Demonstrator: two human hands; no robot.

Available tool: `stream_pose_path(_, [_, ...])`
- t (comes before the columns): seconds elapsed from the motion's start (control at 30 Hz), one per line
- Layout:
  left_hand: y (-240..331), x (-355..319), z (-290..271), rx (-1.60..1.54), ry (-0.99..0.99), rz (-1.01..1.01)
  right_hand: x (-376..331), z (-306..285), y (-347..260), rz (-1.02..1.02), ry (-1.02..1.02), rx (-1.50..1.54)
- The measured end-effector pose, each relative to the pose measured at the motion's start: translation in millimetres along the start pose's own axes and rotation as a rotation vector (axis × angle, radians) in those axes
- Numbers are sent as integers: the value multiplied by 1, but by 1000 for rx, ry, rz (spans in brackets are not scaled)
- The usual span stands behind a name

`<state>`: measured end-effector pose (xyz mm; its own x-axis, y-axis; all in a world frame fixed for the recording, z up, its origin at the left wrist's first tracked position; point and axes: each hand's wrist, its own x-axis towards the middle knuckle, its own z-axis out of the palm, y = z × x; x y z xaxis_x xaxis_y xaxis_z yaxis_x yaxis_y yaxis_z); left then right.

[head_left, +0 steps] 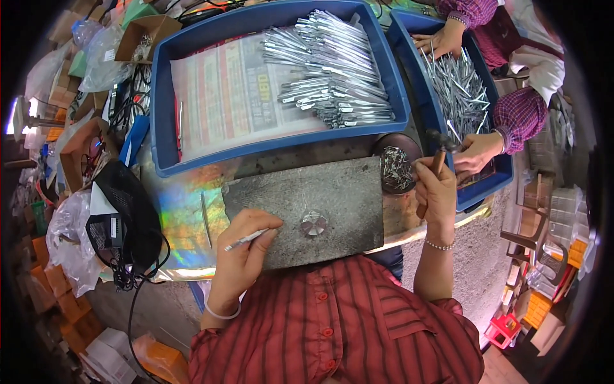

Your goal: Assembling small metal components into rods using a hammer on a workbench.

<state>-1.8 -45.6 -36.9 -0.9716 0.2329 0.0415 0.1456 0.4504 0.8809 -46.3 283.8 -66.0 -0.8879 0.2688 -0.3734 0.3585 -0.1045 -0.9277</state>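
Pinched between the thumb and fingers of my left hand (246, 246) is a thin silvery metal strip (237, 244), held over the near left part of a dark metal plate (345, 192). A round, shiny metal disc (314, 223) with a segmented top sits on the plate, right of that hand. My right hand (439, 195) is wrapped round the wooden handle of a hammer (439, 161), its dark head upward, off the plate's right edge. Close by stands a round dark dish (417, 148) with small metal pins (395, 168) in it.
Behind the plate stands a large blue tray (281, 142) with many metal strips (339, 70) on paper. Another person's hands (476, 153) reach into a second blue tray (451, 185) of metal pieces. A loose strip (205, 219) and a black mesh bag (131, 211) lie left.
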Motion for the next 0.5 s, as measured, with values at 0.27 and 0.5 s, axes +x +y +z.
stream_pose_path(0.27, [13,-12,12,-953,-48,-367,-23,14,-9,184,-302,551])
stream_pose_path(0.5, [15,-11,30,-1220,-128,-445,-59,46,-23,235,-392,340])
